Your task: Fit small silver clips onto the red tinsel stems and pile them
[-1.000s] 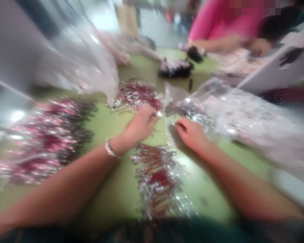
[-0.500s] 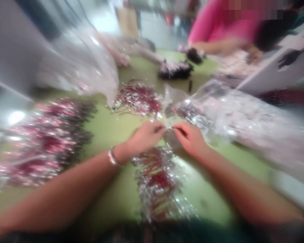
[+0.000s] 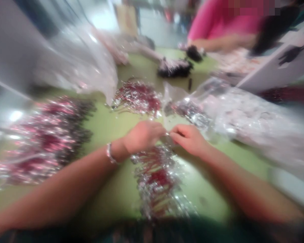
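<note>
My left hand (image 3: pixel 145 135) and my right hand (image 3: pixel 188 137) meet fingertip to fingertip over the middle of the green table (image 3: pixel 108 131). Both are pinched closed; a tiny shiny piece shows between them, too small and blurred to name. Just below the hands lies a pile of short red strands with silvery ends (image 3: pixel 159 179). Beyond them sits a second red and silver pile (image 3: pixel 139 96). A clear plastic bag (image 3: pixel 190 108) with dark and silvery small parts lies open just past my right hand.
At left is a big heap of red strands with dark ends (image 3: pixel 50 138). A large clear bag (image 3: pixel 91 64) stands behind it. A bulky bag of pale parts (image 3: pixel 263 121) fills the right side. Black-tipped bundles (image 3: pixel 174 69) lie farther back, near a person in pink (image 3: pixel 218 23).
My fingertips have come closer together and my left fingers have curled over more. The person across the table has moved their hands slightly. The piles look the same.
</note>
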Available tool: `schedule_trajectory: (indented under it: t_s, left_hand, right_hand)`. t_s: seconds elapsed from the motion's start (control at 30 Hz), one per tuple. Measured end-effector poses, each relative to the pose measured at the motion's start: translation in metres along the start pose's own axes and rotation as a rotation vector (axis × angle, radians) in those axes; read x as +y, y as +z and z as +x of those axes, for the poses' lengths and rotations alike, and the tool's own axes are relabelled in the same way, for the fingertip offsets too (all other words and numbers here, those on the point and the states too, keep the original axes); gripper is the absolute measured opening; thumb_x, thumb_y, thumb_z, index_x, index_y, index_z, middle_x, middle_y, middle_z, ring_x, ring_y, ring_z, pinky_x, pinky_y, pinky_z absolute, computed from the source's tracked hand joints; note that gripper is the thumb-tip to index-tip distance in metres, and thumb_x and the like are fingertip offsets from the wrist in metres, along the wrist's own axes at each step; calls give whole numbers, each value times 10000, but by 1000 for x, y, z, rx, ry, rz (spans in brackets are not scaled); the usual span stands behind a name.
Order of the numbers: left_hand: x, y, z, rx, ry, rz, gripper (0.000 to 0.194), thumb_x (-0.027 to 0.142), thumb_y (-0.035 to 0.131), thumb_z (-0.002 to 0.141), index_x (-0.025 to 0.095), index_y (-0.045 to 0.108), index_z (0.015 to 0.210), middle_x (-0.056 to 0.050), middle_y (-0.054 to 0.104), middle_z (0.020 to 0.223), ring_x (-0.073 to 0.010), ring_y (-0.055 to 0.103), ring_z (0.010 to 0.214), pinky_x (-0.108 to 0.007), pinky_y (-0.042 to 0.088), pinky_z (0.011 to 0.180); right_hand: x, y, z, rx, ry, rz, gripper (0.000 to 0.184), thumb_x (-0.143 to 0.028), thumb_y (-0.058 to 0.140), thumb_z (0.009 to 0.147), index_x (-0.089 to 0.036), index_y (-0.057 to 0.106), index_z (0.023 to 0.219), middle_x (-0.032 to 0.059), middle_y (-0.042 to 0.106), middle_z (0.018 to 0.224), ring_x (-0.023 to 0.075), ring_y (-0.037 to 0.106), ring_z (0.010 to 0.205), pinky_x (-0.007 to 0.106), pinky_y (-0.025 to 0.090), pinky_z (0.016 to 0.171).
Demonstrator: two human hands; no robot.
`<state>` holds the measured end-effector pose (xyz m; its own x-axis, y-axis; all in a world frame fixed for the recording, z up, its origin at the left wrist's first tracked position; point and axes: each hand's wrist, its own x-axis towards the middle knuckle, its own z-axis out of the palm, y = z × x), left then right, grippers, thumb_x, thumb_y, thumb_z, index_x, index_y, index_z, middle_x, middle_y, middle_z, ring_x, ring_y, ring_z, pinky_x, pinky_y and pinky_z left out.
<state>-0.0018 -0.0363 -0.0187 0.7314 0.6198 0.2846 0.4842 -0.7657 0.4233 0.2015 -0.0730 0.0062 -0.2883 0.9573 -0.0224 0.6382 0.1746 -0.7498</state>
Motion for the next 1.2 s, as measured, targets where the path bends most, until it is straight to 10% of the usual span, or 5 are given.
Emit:
schedule_trajectory:
  t_s: [0.33,0.6,0.8,1.07,1.2]
  left_hand:
    - [-27,-38,7,-172,-45,-94,97,242,636,787,207,696,855,-46,617,853,-189,544,829,-346,416,830]
    - [-13,-18,15,-235,-191,60,181,135,543,837,157,559,657,-65,545,784,-190,479,781,-357,388,812]
    - [-5,-13,19,-61,-273,63,177,190,520,890,171,514,714,-73,569,839,-200,501,837,-360,415,825]
    - [-4,-4,10,102,-576,-494,179,281,562,885,176,616,1019,-10,640,682,-135,579,634,-270,451,602]
    - [-7,0,8,45,-574,-562,263,386,566,884,169,692,805,-27,664,673,-119,573,607,-268,442,587]
  right_hand:
    - [6,-10,3,-306,-220,-85,271,-342,515,910,-222,661,716,-31,646,646,107,540,591,273,396,605]
    - [58,-34,30,232,-144,-472,207,-263,515,905,-214,702,831,50,698,853,187,601,768,332,424,684]
    - [56,-12,34,172,-256,-687,310,-246,455,951,-239,685,1159,112,643,1174,267,569,1036,375,449,746]
    - [48,-5,28,143,-227,-720,253,-209,416,930,-193,664,970,127,659,1019,262,561,939,363,417,684]
    - [33,1,19,197,-143,-502,210,-231,429,905,-205,627,970,84,681,895,211,592,771,349,421,670]
